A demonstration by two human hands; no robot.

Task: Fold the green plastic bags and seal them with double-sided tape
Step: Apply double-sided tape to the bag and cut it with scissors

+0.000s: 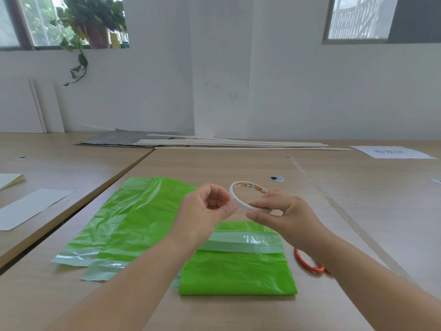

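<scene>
- Three green bags show: two long bags point(152, 211) lie flat and overlapping at nine o'clock from the hands, and one folded bag point(238, 271) at six o'clock, all on the wooden table point(238, 163).
- The plastic is thin, glossy and crinkled, and each bag has a pale clear strip.
- One tape roll point(237, 200), a narrow white ring, is above the folded bag. The right hand point(286, 216) grips it between thumb and fingers, and the left hand point(205, 209) pinches its rim.
- One orange ring point(304, 261) lies partly under the right wrist.
</scene>
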